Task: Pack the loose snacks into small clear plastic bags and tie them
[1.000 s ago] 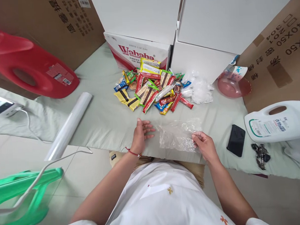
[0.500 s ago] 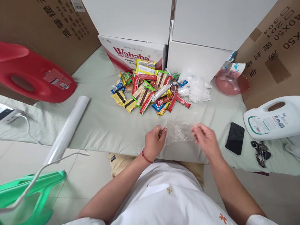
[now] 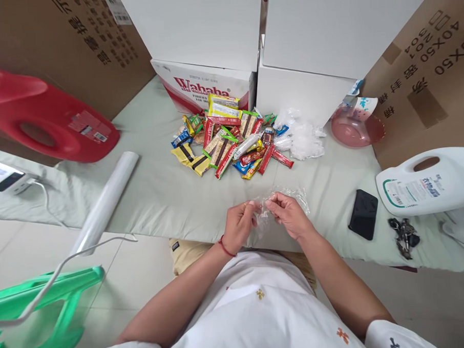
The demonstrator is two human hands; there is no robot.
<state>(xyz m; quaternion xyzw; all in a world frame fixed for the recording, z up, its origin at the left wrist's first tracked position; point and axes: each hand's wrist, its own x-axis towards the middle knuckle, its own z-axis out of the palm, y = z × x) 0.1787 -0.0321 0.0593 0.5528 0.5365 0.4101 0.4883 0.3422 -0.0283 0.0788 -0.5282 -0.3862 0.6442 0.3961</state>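
Between my two hands, over the near edge of the cloth-covered table, is a thin clear plastic bag (image 3: 299, 195). My left hand (image 3: 240, 222) pinches its left part between thumb and fingers. Close beside it, my right hand (image 3: 288, 212) is closed on the bag too, and some of the film spreads out behind its fingers. Farther back lies a heap of wrapped snack bars (image 3: 225, 148) in red, yellow, green and blue. Touching the heap on its right is a crumpled pile of clear plastic bags (image 3: 303, 137).
A red jug (image 3: 53, 120) and a white roll (image 3: 106, 200) lie to the left. On the right are a pink bowl (image 3: 349, 128), a black phone (image 3: 363, 214), keys (image 3: 404, 235) and a white detergent bottle (image 3: 428, 181). A Wahaha carton (image 3: 208, 82) stands behind the snacks.
My right hand has moved left, close to my left hand, and grips the bag nearer its middle. The film, earlier stretched between the hands, is now bunched.
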